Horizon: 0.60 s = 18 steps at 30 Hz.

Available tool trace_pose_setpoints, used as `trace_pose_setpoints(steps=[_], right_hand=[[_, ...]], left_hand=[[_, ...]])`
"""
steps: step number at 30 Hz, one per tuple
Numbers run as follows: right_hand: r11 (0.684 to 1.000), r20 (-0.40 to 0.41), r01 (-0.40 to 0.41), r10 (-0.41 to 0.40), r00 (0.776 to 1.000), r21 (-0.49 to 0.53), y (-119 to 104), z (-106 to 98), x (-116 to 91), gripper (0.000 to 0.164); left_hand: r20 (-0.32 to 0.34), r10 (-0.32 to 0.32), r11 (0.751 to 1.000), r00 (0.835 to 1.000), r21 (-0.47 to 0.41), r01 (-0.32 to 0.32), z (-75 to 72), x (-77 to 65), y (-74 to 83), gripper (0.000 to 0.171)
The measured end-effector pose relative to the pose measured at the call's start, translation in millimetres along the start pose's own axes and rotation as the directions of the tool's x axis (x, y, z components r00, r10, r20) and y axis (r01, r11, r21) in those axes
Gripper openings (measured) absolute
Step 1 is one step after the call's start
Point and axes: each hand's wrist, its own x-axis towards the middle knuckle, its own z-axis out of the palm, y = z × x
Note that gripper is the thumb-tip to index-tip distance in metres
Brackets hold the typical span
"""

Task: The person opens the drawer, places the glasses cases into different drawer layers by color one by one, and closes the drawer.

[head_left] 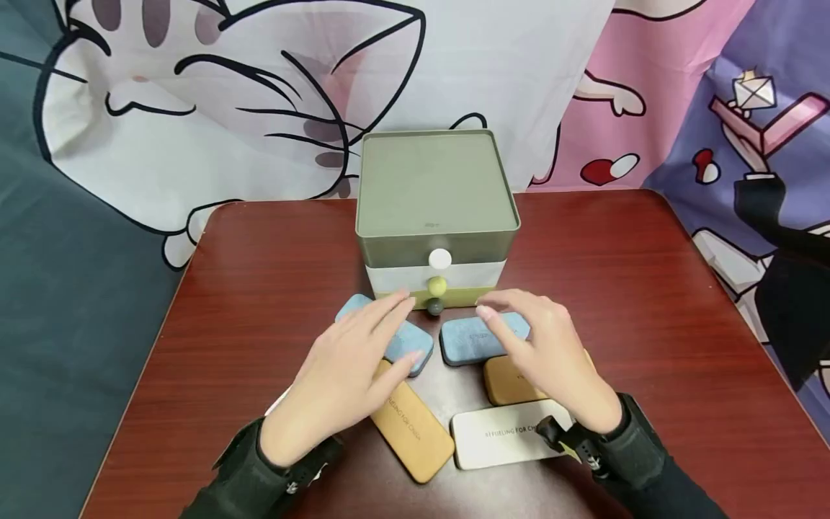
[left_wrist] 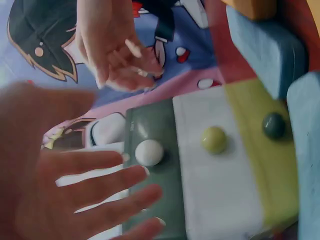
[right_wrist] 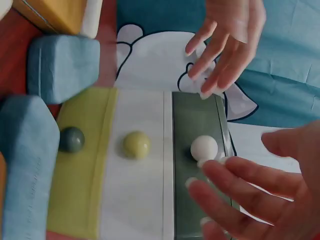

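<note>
My left hand [head_left: 344, 367] hovers with straight, spread fingers over a blue case [head_left: 410, 344] and a tan case [head_left: 415, 436], holding nothing. On the other side, my right hand [head_left: 554, 353] has loosely bent fingers and an empty palm, above a second blue case [head_left: 470, 340] and a tan case [head_left: 509, 382]. A small three-tier drawer box [head_left: 437, 187] stands just beyond both hands. Its fronts carry a white knob [right_wrist: 204, 148], a yellow knob [right_wrist: 136, 145] and a dark green knob [right_wrist: 72, 139]. In both wrist views the fingers are apart from the knobs.
A white case [head_left: 499, 436] with printed lettering lies near my right wrist. Another pale edge shows under my left wrist, mostly hidden. The reddish-brown table [head_left: 272, 288] ends at the back against a printed cloth [head_left: 486, 58].
</note>
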Motion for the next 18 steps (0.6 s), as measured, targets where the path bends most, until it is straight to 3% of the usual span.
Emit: trace_pose_setpoints(steps=[4,9,14,18], right_hand=[[0.99,-0.171,0.065,-0.043,0.984,0.124,0,-2,18,0.008],[0.973,-0.342,0.139,-0.069,0.937,0.184,-2,-5,38,0.007],[0.974,-0.375,0.116,-0.036,0.926,0.194,1,-9,59,0.008],[0.952,-0.345,0.027,0.085,0.935,0.306,2,-13,73,0.01]], left_hand=[[-0.108,-0.088,0.972,0.99,-0.225,0.062,7.9,8.9,-4.4,0.036],[-0.129,-0.168,0.895,0.977,-0.436,0.096,20.3,20.6,-8.4,0.02],[-0.098,-0.233,0.79,0.968,-0.599,0.129,25.3,31.3,-9.5,0.018],[-0.034,-0.269,0.702,0.963,-0.691,0.171,27.0,40.8,-9.2,0.019]])
